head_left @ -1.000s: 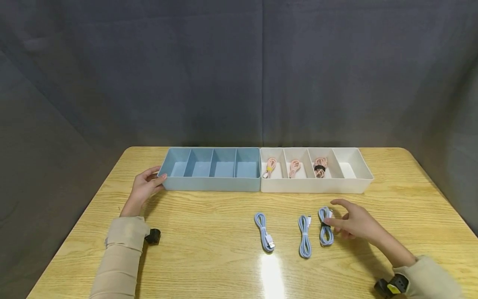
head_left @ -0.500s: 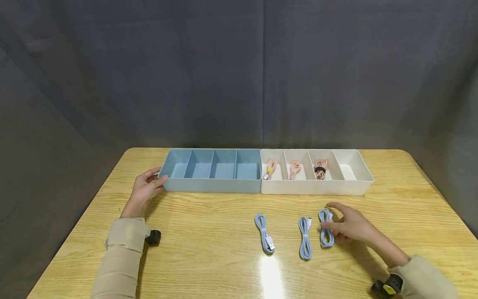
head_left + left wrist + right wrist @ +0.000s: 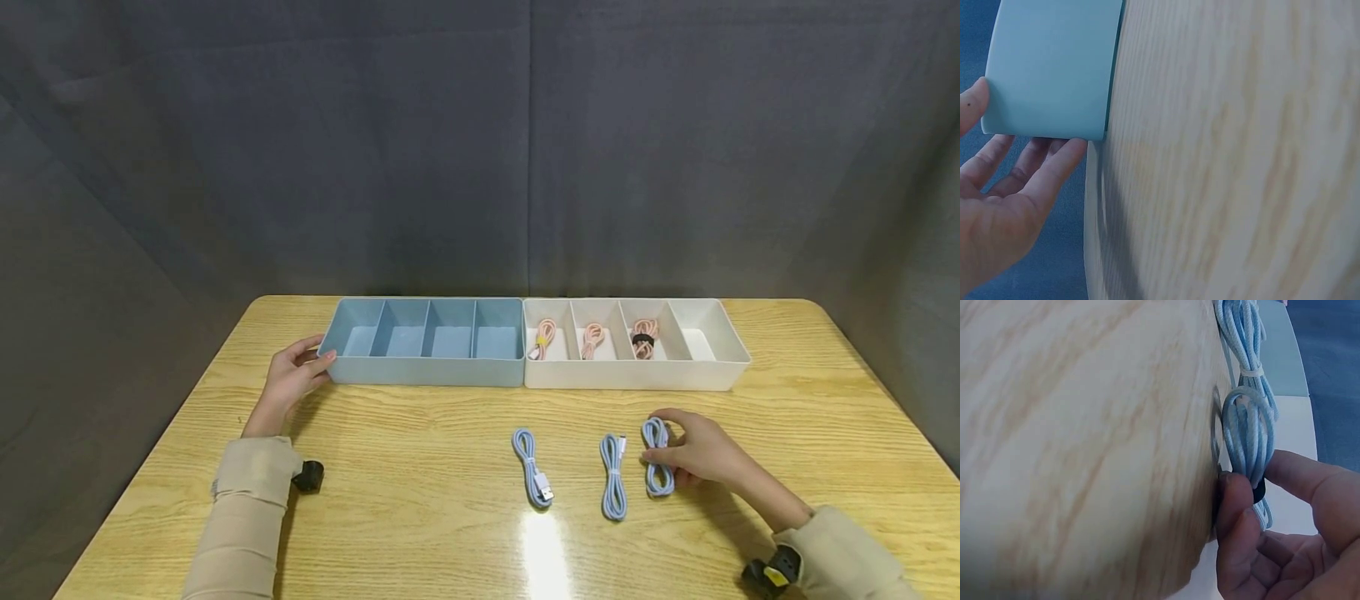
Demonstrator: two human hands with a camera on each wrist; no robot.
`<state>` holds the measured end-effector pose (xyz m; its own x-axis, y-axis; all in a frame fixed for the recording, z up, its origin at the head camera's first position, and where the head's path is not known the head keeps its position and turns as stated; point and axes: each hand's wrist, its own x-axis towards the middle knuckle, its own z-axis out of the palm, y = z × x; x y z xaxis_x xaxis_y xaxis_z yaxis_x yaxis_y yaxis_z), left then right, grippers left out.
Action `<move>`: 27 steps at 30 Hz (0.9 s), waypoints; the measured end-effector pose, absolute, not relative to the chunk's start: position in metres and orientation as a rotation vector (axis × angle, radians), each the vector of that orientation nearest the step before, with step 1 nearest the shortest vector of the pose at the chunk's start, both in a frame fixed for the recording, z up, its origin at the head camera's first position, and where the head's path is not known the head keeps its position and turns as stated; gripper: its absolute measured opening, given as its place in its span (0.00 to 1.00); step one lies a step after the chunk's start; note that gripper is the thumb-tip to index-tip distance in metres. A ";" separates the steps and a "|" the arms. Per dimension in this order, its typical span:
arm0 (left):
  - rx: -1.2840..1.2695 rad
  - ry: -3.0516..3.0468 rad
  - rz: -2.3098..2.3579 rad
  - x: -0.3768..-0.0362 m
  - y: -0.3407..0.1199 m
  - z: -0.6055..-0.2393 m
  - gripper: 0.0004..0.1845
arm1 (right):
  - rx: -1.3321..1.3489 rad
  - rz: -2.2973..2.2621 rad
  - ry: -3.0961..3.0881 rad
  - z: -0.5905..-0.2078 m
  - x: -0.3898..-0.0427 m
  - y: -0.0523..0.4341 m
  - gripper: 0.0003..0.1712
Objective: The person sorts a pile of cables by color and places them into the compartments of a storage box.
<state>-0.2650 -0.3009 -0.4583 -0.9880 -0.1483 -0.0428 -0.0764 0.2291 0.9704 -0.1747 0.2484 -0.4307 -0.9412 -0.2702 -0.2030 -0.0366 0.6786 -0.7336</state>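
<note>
wooden table [image 3: 420, 433], two organiser trays [image 3: 427, 367], three blue cables [image 3: 532, 467]

— What do I have on the desk [image 3: 420, 467] from here?

— I count three blue cable bundles [image 3: 532, 477] toward the front edge and three pink cable bundles [image 3: 542, 337] inside the white tray [image 3: 637, 379].

— Trays?

— Two: one blue tray [image 3: 420, 372], one white, four compartments each, along the back edge.
</note>
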 end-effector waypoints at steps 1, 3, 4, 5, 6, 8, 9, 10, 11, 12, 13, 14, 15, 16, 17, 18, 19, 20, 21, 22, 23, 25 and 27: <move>0.210 -2.424 -1.902 -0.262 -0.299 -0.454 0.38 | -0.245 -1.130 2.595 -0.431 -0.175 0.248 0.39; 0.221 -2.430 -1.899 -0.256 -0.293 -0.444 0.36 | -0.242 -1.141 2.586 -0.431 -0.175 0.248 0.38; 0.227 -2.432 -1.901 -0.254 -0.291 -0.440 0.35 | -0.240 -1.151 2.577 -0.431 -0.175 0.249 0.38; 0.230 -2.441 -1.900 -0.251 -0.288 -0.435 0.33 | -0.240 -1.165 2.565 -0.431 -0.175 0.249 0.38; 0.238 -2.454 -1.894 -0.249 -0.286 -0.431 0.32 | -0.238 -1.181 2.550 -0.431 -0.175 0.249 0.38; 0.253 -2.473 -1.881 -0.247 -0.283 -0.426 0.31 | -0.235 -1.216 2.528 -0.431 -0.175 0.249 0.38; 0.258 -2.474 -1.886 -0.246 -0.282 -0.424 0.31 | -0.231 -1.235 2.516 -0.430 -0.175 0.250 0.38; 0.248 -2.493 -1.878 -0.245 -0.282 -0.423 0.30 | -0.227 -1.250 2.509 -0.429 -0.176 0.250 0.38; 0.247 -2.497 -1.879 -0.245 -0.282 -0.422 0.31 | -0.226 -1.263 2.502 -0.428 -0.176 0.250 0.39; 0.244 -2.494 -1.881 -0.245 -0.282 -0.423 0.31 | -0.222 -1.274 2.497 -0.426 -0.177 0.251 0.39; 0.253 -2.474 -1.893 -0.246 -0.283 -0.424 0.31 | -0.218 -1.284 2.493 -0.425 -0.177 0.251 0.39; 0.247 -2.470 -1.896 -0.247 -0.283 -0.425 0.32 | -0.211 -1.293 2.490 -0.423 -0.178 0.251 0.39; 0.236 -2.466 -1.896 -0.248 -0.284 -0.427 0.32 | -0.209 -1.302 2.485 -0.421 -0.178 0.251 0.39; 0.230 -2.451 -1.908 -0.250 -0.286 -0.430 0.33 | -0.206 -1.311 2.480 -0.420 -0.179 0.251 0.39; 0.223 -2.437 -1.916 -0.251 -0.287 -0.434 0.33 | -0.208 -1.325 2.470 -0.418 -0.180 0.250 0.39; 0.217 -2.430 -1.919 -0.253 -0.289 -0.436 0.34 | -0.208 -1.338 2.462 -0.417 -0.180 0.250 0.39; 0.210 -2.424 -1.926 -0.253 -0.290 -0.437 0.35 | -0.211 -1.352 2.454 -0.415 -0.181 0.250 0.40; 0.201 -2.428 -1.923 -0.254 -0.291 -0.439 0.36 | -0.220 -1.363 2.451 -0.413 -0.181 0.249 0.39; 0.211 -2.423 -1.928 -0.254 -0.291 -0.440 0.36 | -0.229 -1.376 2.446 -0.411 -0.181 0.249 0.40; 0.217 -2.418 -1.930 -0.254 -0.291 -0.439 0.36 | -0.236 -1.391 2.438 -0.409 -0.182 0.249 0.40; 0.223 -2.426 -1.922 -0.252 -0.289 -0.437 0.35 | -0.246 -1.403 2.436 -0.406 -0.182 0.248 0.40; 0.244 -2.419 -1.922 -0.249 -0.286 -0.432 0.34 | -0.261 -1.420 2.437 -0.401 -0.183 0.248 0.39; 0.240 -2.437 -1.902 -0.248 -0.284 -0.430 0.33 | -0.275 -1.435 2.436 -0.396 -0.184 0.247 0.38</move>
<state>-0.2482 -0.2840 -0.4303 -0.9872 -0.1468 -0.0630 -0.0968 0.2358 0.9670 -0.1838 0.2474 -0.3963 -0.9367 -0.3121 -0.1588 -0.0124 0.4827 -0.8757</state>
